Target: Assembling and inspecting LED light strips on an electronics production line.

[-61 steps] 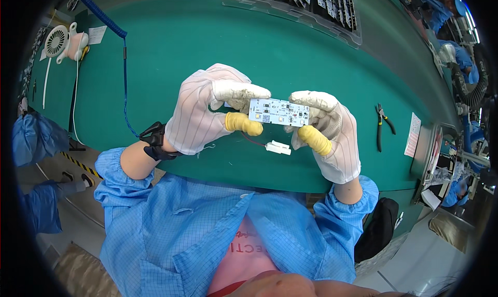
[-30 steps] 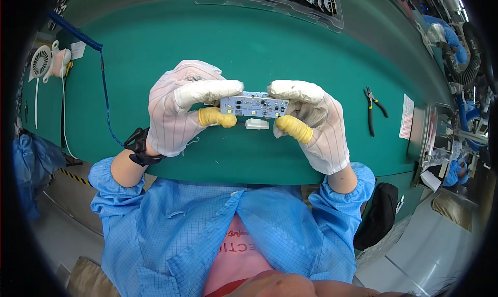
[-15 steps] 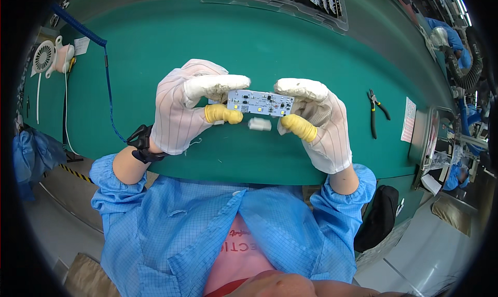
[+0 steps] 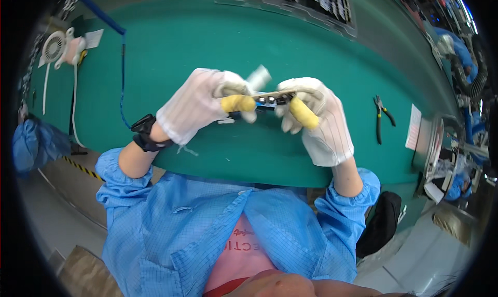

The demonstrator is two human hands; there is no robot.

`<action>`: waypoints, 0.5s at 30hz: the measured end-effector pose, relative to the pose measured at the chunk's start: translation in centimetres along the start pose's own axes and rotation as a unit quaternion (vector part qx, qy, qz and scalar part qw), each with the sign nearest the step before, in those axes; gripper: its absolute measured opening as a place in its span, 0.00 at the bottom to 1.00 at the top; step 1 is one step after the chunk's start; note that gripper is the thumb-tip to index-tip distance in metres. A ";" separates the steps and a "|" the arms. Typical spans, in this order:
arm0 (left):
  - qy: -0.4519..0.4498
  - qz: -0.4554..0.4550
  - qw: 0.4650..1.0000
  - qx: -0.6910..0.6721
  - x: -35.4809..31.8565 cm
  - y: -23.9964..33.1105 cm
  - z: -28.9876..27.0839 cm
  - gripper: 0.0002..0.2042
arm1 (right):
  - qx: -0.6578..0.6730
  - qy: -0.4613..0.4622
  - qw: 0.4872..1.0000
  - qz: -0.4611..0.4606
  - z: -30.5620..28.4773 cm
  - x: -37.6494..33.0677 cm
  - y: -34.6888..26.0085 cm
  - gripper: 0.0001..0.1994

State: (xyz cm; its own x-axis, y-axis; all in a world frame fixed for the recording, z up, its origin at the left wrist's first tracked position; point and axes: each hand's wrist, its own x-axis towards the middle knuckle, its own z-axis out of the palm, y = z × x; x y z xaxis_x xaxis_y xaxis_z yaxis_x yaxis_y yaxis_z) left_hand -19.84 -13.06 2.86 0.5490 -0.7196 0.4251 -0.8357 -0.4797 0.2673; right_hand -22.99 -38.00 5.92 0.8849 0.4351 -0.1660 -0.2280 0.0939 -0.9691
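My left hand (image 4: pixel 199 106) and my right hand (image 4: pixel 324 123) wear striped white gloves with yellow thumb covers. Between them they grip a small circuit board (image 4: pixel 270 100) by its two ends. The board is tipped so that mostly a narrow strip shows, with dark and shiny round parts on it; its flat white face is turned out of sight. A blurred white piece (image 4: pixel 260 78) sticks up beyond the board beside the left fingertips; whether it is attached cannot be told. Below the left fingers is a small white bit (image 4: pixel 226 121).
On the green mat (image 4: pixel 171 42), pliers (image 4: pixel 383 118) and a paper sheet (image 4: pixel 414 126) lie to the right. A clear tray (image 4: pixel 311 9) of dark parts stands at the back. At left are a small fan (image 4: pixel 54 48) and a blue coiled cord (image 4: pixel 123 73).
The board has been turned from its flat white face to a narrow, edge-on view. The white piece has swung from below the board to above it. Both hands have shifted slightly.
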 end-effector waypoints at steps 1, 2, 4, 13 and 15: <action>0.010 -0.087 0.990 -0.113 0.6 0.0 -0.1 0.09 | -0.175 0.054 0.983 -0.030 0.4 0.1 -0.8 0.25; 0.024 -0.173 0.959 -0.222 0.8 -0.4 -0.5 0.10 | -0.171 0.041 0.984 -0.041 0.4 -0.1 -0.6 0.25; 0.095 -0.148 0.982 -0.073 0.5 -2.6 -2.3 0.10 | -0.310 0.079 0.935 -0.150 -1.0 -1.0 0.0 0.29; 0.044 -0.303 0.944 0.124 -7.4 -8.7 -5.3 0.27 | -0.644 0.096 0.748 -0.131 -5.9 -2.5 1.9 0.19; 0.059 -0.275 0.948 0.150 -5.1 -6.1 -6.2 0.27 | -0.354 0.117 0.927 -0.032 -4.8 -2.9 -0.4 0.15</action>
State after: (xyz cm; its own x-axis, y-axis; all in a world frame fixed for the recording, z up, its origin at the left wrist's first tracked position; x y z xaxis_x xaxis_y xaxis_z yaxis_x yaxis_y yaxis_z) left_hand -17.62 -3.33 4.42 0.8808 -0.2665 0.3913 -0.3727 -0.9000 0.2260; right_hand -23.49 -43.61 5.86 0.9703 0.2345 -0.0594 0.0778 -0.5350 -0.8413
